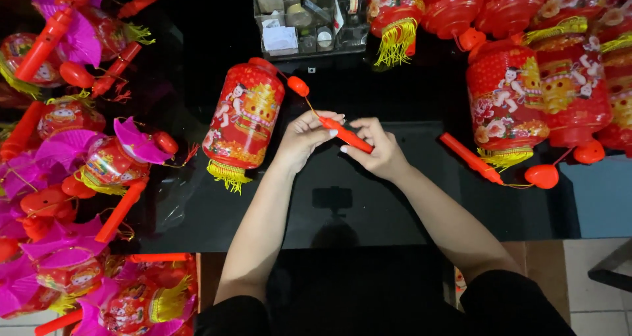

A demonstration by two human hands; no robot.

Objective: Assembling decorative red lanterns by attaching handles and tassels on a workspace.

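Your left hand point(304, 137) and right hand point(375, 148) were both pinched shut on the orange stick point(347, 136) above the black surface point(368, 204); its red lantern point(245, 120) lay just left.

A slim red plastic handle stick point(347, 136) is lying slantwise, wired to a red cylindrical paper lantern with yellow fringe point(243, 122) lying on its side.
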